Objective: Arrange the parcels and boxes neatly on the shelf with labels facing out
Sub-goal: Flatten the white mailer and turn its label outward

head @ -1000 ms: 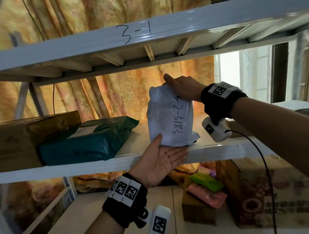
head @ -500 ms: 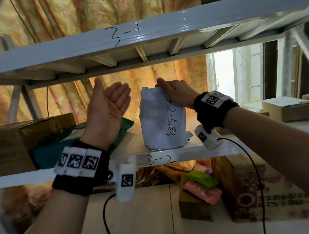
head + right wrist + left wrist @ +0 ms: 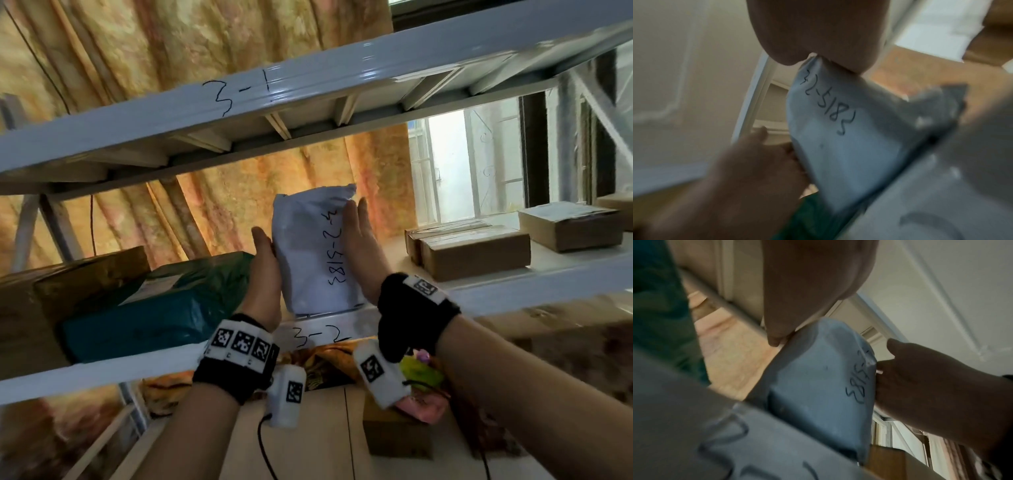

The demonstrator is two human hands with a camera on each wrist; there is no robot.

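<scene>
A white parcel (image 3: 315,253) with "3-2-5183" handwritten down its front stands upright on the shelf marked 3-2 (image 3: 513,291). My left hand (image 3: 265,270) lies flat against its left side and my right hand (image 3: 359,246) flat against its right side, fingers straight and pointing up. In the left wrist view the parcel (image 3: 818,386) sits between my left hand (image 3: 807,288) and my right hand (image 3: 931,386). The right wrist view shows the writing on the parcel (image 3: 838,138) facing outward, my right hand (image 3: 818,32) touching its top corner.
A dark green poly bag (image 3: 164,305) lies just left of the parcel, against a large brown box (image 3: 51,301). Cardboard boxes (image 3: 472,250) (image 3: 568,222) sit to the right on the same shelf. Shelf 3-1 (image 3: 308,85) runs overhead. Coloured packets (image 3: 421,373) lie on the level below.
My left hand rose from below the shelf edge, then came to the parcel's left side. My right hand slid from the parcel's top down to its right side.
</scene>
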